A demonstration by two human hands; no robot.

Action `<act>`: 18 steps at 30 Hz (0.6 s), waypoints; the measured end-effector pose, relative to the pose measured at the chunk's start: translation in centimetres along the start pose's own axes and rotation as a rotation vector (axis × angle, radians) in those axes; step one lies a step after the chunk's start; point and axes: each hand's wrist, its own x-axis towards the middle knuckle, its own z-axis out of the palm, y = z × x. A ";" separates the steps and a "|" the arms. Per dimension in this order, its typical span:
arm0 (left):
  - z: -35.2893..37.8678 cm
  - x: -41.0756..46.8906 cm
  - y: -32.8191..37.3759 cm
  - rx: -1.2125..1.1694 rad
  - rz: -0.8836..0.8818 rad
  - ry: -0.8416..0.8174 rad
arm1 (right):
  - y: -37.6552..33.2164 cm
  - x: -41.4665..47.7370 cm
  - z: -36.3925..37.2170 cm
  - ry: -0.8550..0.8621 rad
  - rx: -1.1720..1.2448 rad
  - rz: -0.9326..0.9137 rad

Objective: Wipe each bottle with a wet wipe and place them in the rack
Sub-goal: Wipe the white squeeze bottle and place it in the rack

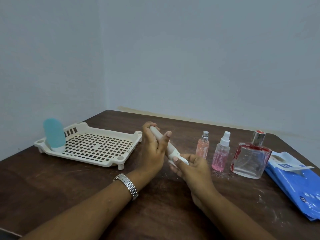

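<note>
five bottles: blue bottle (54, 134) in the one rack (110, 131), row of three bottles (220, 153) standing loose, cream bottle (160, 137) gripped by the left hand (153, 153). the right hand (194, 168) clasps one wipe (180, 159) round it. one wipes pack (297, 184); dark wooden table (69, 196), grey-blue walls (190, 58).

The one camera is riding on the person's head, facing forward and down across the dark table (52, 191) from its near side. It is sitting close: both forearms (90, 210) are running in from the bottom of the frame, and the left hand (153, 151) and right hand (193, 169) are gripping a white bottle (161, 139) at the centre. The wide lens is taking in the wall (190, 52) across the whole upper half.
</note>
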 end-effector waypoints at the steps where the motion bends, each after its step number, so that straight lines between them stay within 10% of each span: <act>1: -0.2 0.1 -0.1 0.005 0.005 -0.009 | -0.2 -0.1 0.0 -0.008 -0.003 -0.001; 18: -1.3 -0.1 -0.1 -0.051 -0.172 -0.501 | -2.2 0.0 -0.7 -0.077 0.082 -0.062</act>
